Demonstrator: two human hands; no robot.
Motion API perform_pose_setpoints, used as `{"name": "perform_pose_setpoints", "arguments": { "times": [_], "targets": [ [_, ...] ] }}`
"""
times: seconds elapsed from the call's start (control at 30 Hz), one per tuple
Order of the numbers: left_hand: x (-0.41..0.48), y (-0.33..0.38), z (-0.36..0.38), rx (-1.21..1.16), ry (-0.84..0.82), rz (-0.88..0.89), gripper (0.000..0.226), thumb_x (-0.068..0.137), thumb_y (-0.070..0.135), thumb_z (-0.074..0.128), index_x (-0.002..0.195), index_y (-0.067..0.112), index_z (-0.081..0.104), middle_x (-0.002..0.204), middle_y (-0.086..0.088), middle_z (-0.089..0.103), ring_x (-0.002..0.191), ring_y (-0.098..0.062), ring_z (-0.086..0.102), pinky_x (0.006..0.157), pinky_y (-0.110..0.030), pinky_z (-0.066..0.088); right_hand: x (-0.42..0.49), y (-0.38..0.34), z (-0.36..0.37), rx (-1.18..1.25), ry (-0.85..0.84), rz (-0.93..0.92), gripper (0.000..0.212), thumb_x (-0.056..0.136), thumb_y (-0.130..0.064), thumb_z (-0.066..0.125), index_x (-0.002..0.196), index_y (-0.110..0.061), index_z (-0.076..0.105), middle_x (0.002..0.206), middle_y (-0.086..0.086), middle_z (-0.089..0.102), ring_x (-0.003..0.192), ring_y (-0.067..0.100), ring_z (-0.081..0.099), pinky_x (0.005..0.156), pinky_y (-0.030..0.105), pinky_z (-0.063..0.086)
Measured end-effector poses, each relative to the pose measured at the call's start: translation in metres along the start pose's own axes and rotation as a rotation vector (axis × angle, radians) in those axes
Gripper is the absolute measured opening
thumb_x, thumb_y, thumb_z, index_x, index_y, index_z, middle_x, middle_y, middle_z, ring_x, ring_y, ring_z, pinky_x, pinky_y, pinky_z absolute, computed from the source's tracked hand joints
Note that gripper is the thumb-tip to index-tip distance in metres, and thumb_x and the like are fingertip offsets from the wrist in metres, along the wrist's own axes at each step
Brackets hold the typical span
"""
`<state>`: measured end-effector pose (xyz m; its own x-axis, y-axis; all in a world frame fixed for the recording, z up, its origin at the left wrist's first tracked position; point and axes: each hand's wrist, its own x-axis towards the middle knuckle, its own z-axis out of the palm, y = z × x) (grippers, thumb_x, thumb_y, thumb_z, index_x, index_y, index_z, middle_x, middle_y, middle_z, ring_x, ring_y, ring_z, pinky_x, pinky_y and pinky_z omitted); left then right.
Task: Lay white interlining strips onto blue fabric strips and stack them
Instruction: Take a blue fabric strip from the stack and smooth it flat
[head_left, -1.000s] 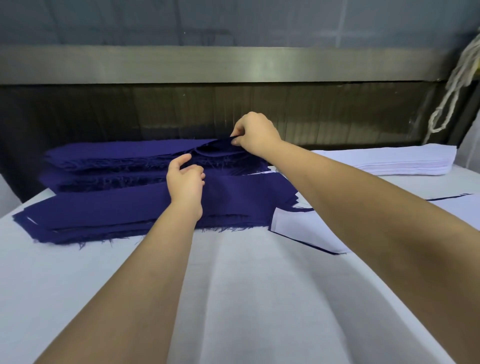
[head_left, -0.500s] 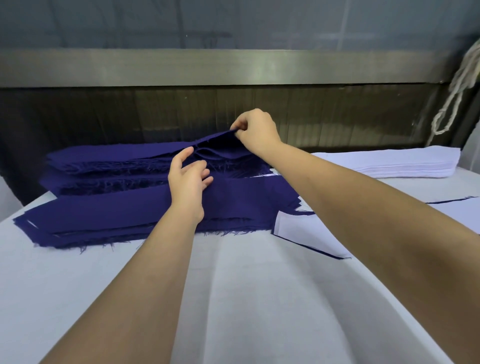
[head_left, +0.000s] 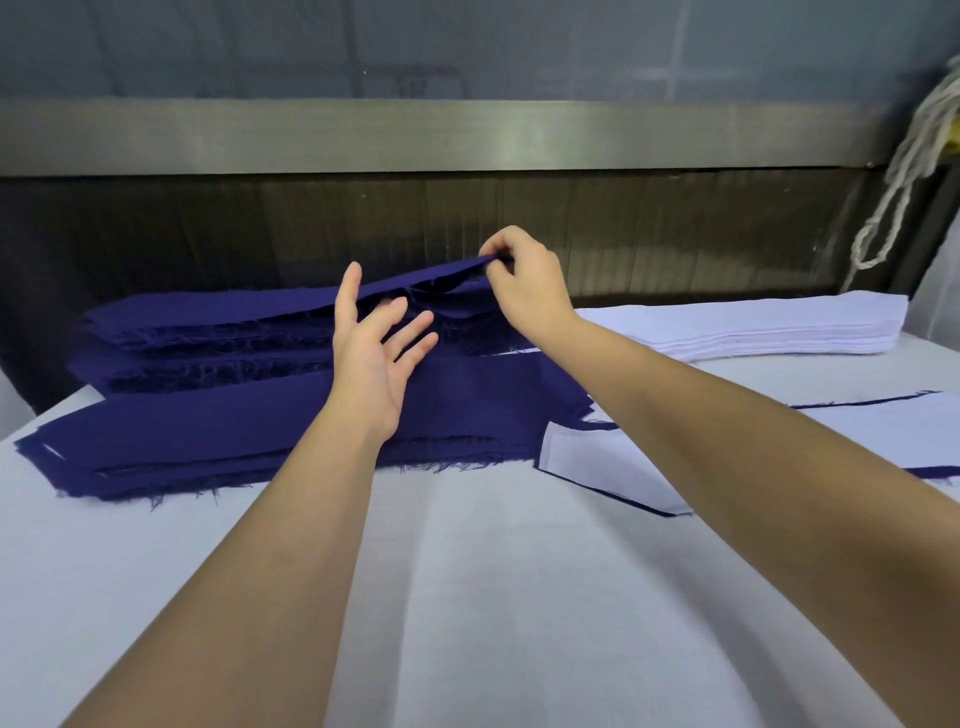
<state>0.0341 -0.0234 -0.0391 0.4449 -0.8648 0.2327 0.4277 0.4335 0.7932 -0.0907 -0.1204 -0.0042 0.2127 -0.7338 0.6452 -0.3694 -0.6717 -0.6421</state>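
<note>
My right hand (head_left: 525, 285) pinches up the top blue strip (head_left: 249, 305), which lies lengthwise left to right. My left hand (head_left: 375, 358) hovers, fingers spread.

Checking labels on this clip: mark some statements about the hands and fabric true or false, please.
1. The right hand pinches one end of a blue strip with its fingers. True.
2. The left hand grips a white strip. False: it is open with spread fingers and holds nothing.
3. The white stack lies to the right of the blue stack. True.
4. The blue strip is lifted wholly clear of the blue stack. False: only the pinched end is raised; its left part rests on the stack.
</note>
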Motion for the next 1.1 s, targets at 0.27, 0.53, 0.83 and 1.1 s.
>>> {"name": "perform_pose_setpoints", "arguments": {
  "times": [0.27,0.53,0.83,1.1],
  "targets": [
    [-0.003,0.001,0.002,-0.055,-0.019,-0.05,0.058,0.095,0.008,0.049,0.144,0.033,0.031,0.139,-0.009,0.042,0.104,-0.029,0.065,0.083,-0.035,0.055,-0.031,0.036,-0.052,0.019,0.036,0.086,0.018,0.085,0.002,0.047,0.086,-0.013,0.058,0.077,-0.004,0.058,0.07,0.011,0.052,0.068,0.025,0.045],
    [0.001,-0.004,0.0,-0.062,0.086,-0.097,0.047,0.093,0.011,0.054,0.138,0.017,0.042,0.123,-0.004,0.057,0.101,-0.024,0.065,0.075,-0.032,0.055,-0.069,0.068,-0.122,0.023,0.09,0.144,0.024,0.085,0.003,0.048,0.08,-0.019,0.057,0.088,0.006,0.064,0.09,0.025,0.064,0.082,0.034,0.051],
    [-0.007,-0.011,0.01,0.237,0.095,-0.124,0.013,0.091,0.008,0.059,0.102,0.01,0.065,0.101,-0.002,0.067,0.083,-0.016,0.069,0.068,-0.026,0.058,-0.104,0.106,-0.196,-0.007,0.145,0.281,0.025,0.083,0.001,0.049,0.075,-0.02,0.059,0.08,0.003,0.064,0.085,0.027,0.063,0.084,0.044,0.052],
    [-0.029,-0.024,0.031,0.521,-0.088,-0.134,0.02,0.086,-0.004,0.06,0.09,0.014,0.07,0.106,-0.009,0.065,0.09,-0.018,0.065,0.059,-0.019,0.055,-0.126,0.127,-0.241,0.012,0.239,0.424,0.036,0.093,-0.023,0.044,0.077,0.001,0.065,0.078,0.009,0.068,0.076,0.018,0.063,0.08,0.034,0.048]
  ]
}}
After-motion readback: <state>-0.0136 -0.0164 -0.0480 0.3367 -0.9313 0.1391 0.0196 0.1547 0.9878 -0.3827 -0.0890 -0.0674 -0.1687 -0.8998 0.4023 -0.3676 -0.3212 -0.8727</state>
